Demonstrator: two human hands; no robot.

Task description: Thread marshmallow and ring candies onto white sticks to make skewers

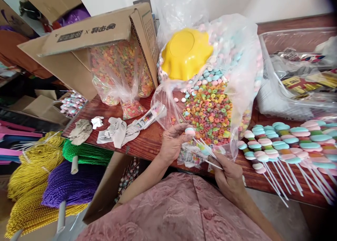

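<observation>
Between the thumb and fingers of my left hand [174,141] is a pink and blue marshmallow [190,131]. My right hand [229,172] is closed around several white sticks [206,148], whose tips point up and left toward the marshmallow. A pale blue and yellowish piece shows by the sticks, partly hidden. Just beyond both hands, ring-shaped gummy candies [207,111] in red, orange, yellow and green lie heaped in an open clear bag [234,128]. More pastel marshmallows [214,74] are behind them. To the right, finished-looking candy skewers [279,142] lie in rows with their white sticks toward me.
A yellow scalloped bowl [186,54] rests upside down on the marshmallows. At left stand a cardboard box [105,26] with bagged gummies and, nearer, grey gloves [116,130]. A clear plastic bin [297,100] holds packets. Coloured cord bundles [71,183] lie lower left.
</observation>
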